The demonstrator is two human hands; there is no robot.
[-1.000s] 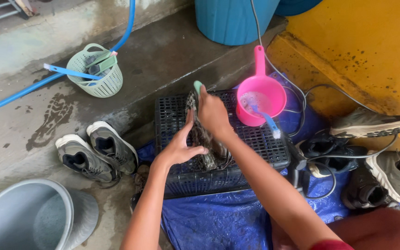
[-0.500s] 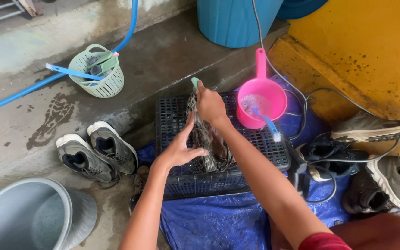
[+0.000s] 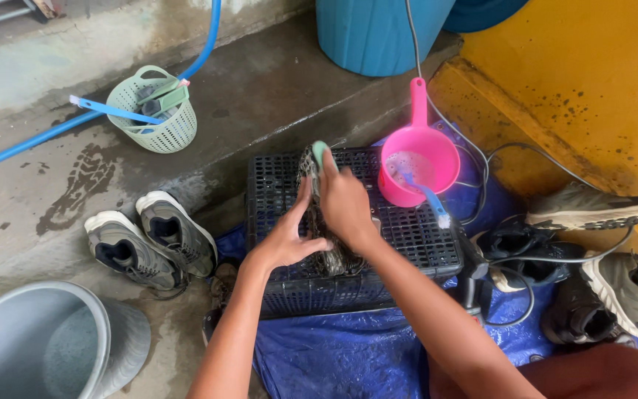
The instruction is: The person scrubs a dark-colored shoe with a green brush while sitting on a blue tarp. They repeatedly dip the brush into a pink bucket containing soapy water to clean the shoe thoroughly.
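Note:
A dark, wet shoe (image 3: 317,244) lies on top of an upturned black plastic crate (image 3: 407,229). My left hand (image 3: 287,238) presses against the shoe's left side and steadies it. My right hand (image 3: 342,201) is closed around a green brush (image 3: 320,153), whose tip shows above my fingers at the shoe's far end. A pink dipper (image 3: 419,158) with soapy water and a blue-handled brush (image 3: 428,199) in it stands on the crate's right side.
A grey pair of shoes (image 3: 149,242) sits on the wet concrete at left, near a grey bucket (image 3: 38,347). More shoes (image 3: 592,244) and cables lie at right by a yellow wall. A green basket (image 3: 158,111), blue hose (image 3: 53,129), blue barrel (image 3: 378,33) and blue tarp (image 3: 334,355) surround the crate.
My right hand with the brush has shifted slightly along the shoe's top. My left hand stays pressed on the shoe.

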